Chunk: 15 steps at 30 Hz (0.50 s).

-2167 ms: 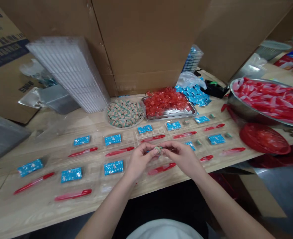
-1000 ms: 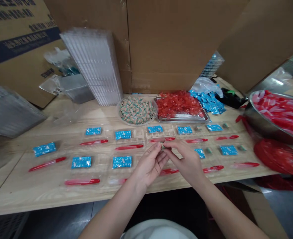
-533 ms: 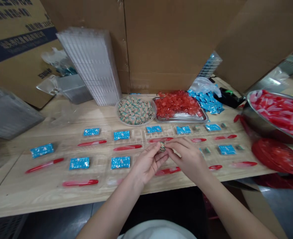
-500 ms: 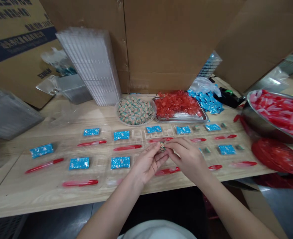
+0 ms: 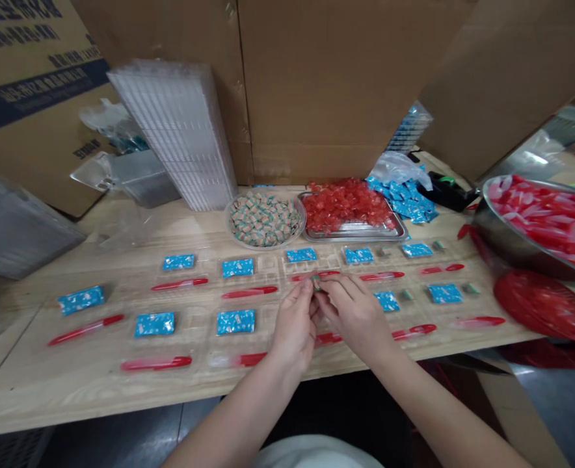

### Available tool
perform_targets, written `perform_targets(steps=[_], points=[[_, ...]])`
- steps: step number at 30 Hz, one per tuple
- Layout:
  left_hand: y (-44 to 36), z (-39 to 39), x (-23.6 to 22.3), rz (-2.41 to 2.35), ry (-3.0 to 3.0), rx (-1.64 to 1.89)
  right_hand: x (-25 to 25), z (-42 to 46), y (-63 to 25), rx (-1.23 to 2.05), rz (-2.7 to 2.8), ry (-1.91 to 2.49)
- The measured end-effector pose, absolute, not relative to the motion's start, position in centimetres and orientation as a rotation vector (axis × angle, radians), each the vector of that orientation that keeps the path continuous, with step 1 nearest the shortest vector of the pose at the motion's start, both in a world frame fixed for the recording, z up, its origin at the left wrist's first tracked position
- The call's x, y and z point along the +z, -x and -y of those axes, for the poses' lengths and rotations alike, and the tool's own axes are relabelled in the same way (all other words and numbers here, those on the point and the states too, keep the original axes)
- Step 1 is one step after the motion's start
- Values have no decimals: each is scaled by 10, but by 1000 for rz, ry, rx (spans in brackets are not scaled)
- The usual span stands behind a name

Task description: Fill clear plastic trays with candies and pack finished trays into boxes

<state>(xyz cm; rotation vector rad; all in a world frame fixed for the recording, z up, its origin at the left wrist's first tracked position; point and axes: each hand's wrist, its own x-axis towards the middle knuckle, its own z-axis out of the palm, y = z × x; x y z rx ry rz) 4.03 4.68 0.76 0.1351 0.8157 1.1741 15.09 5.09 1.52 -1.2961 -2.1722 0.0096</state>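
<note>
Both hands have drawn closer together, the left hand (image 5: 294,325) and right hand (image 5: 353,312) now pinching one small candy (image 5: 315,282) over the clear trays (image 5: 268,263), so it is not yet placed.

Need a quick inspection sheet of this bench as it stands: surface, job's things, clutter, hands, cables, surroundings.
Surface: wooden bench, laid with clear blister trays.
Job's things: small wrapped candy pinched between both hands above the trays; blue packets and red pens sit in the trays.
Clutter: round dish of wrapped candies, steel tray of red candies, loose blue packet pile, steel bowl of red pieces, red basket.
Hands: left hand and right hand meet fingertip to fingertip on the candy.
Cables: nothing seen.
Surroundings: cardboard boxes behind, leaning stack of empty clear trays.
</note>
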Motion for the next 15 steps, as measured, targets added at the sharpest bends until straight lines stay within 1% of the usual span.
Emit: perform_targets(steps=[3,7,8,10,13,15], points=[[-36,-44,11,-794,-266,1156,17,-54,-153,249,1930,1393],[-24,-49,9,-860,-568,1116,22,-58,-157,907,1518,1464],[-21,-52,7,-892,-644,1104,22,-59,-157,1017,1460,1445],[-17,-56,6,-947,-760,1088,23,-58,-157,1074,1421,1417],[-16,-58,7,-984,-840,1134,24,-55,-157,966,1443,1355],[-18,-56,8,-986,-854,1165,26,-52,-156,952,1443,1322]])
